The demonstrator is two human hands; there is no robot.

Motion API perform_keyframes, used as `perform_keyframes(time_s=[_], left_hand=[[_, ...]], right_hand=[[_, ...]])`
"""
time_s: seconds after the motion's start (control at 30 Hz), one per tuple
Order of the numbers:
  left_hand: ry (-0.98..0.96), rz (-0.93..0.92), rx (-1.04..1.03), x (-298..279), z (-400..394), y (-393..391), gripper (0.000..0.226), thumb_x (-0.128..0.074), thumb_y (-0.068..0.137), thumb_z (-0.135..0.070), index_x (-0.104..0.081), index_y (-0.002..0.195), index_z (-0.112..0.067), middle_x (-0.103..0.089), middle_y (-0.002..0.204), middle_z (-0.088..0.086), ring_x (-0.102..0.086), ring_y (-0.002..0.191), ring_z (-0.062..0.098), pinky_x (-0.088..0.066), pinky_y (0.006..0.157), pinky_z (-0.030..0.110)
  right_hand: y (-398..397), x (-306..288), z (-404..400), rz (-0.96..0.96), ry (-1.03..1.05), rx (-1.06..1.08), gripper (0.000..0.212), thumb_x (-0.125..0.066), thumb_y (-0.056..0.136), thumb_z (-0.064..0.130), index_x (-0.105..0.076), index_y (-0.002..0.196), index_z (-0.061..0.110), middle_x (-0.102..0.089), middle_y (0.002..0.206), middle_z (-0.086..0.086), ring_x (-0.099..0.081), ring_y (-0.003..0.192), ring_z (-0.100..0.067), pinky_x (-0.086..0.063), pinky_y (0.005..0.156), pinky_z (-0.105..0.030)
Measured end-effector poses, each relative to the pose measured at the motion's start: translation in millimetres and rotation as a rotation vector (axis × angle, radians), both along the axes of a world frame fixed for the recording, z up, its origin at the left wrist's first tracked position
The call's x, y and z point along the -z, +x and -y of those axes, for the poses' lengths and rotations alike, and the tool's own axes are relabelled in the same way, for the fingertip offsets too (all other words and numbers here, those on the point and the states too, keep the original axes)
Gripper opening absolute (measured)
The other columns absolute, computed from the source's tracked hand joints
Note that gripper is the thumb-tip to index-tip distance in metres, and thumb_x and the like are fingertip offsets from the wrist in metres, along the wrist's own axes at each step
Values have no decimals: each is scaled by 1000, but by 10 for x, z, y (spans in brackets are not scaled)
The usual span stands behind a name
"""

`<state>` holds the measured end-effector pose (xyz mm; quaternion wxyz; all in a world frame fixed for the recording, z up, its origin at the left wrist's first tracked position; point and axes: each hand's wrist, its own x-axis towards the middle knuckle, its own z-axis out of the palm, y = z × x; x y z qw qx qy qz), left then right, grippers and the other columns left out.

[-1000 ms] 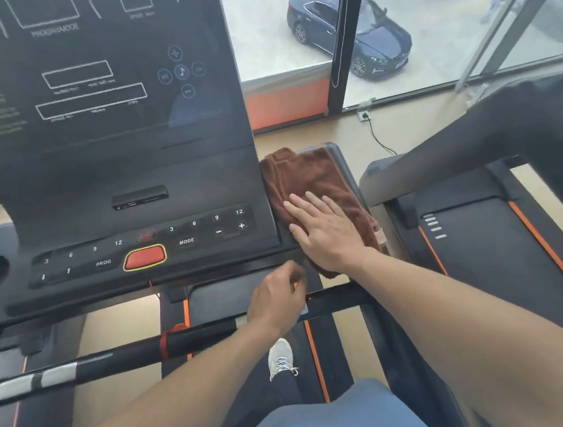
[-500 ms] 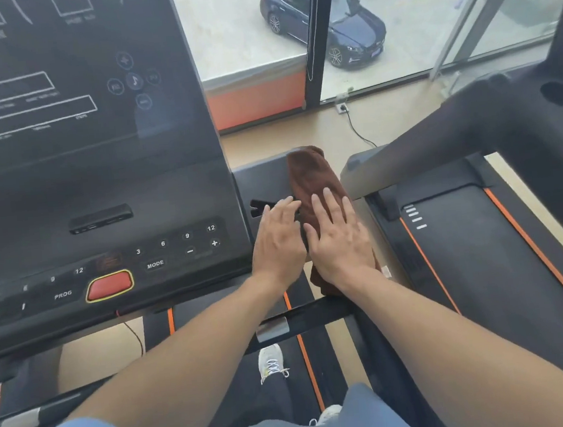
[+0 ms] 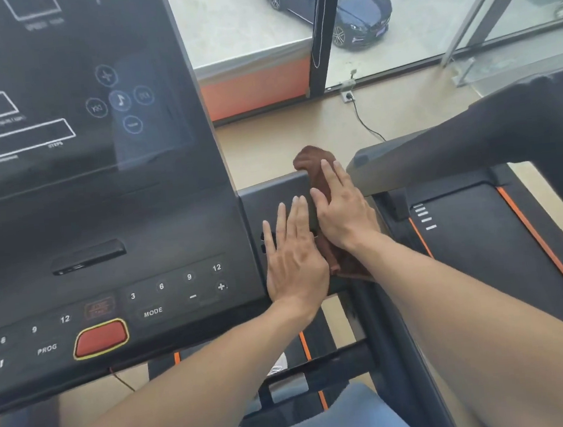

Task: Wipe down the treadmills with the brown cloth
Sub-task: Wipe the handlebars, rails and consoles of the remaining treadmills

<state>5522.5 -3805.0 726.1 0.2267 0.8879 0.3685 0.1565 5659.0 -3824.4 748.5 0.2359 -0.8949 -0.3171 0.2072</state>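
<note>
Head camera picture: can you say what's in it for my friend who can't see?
A right hand presses a brown cloth on a treadmill console's right edge. The left hand lies flat beside it.

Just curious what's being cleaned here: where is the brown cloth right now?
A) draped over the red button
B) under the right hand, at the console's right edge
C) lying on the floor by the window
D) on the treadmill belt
B: the brown cloth lies bunched under the right hand at the right edge of the console.
</note>
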Motion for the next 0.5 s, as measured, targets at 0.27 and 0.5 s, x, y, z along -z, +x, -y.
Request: perform_keyframes(time_s=[0.27, 0.5], left_hand=[[-42, 88, -8, 8, 6, -3, 68, -33, 106, -17, 2, 164, -20, -3, 172, -8, 7, 158, 11, -5, 128, 48], [-172, 521, 53, -146, 52, -172, 61, -33, 107, -25, -15, 161, -3, -12, 171, 8, -9, 159, 23, -5, 128, 51]], right_hand=[[216, -52, -485, 138, 28, -94, 36, -39, 106, 39, -60, 135, 34, -51, 153, 8, -44, 140, -20, -37, 111, -45], [111, -50, -643, 327, -32, -374, 40, -30, 105, 43, -63, 124, 32, -65, 134, 6, -49, 133, -15, -22, 121, -47]])
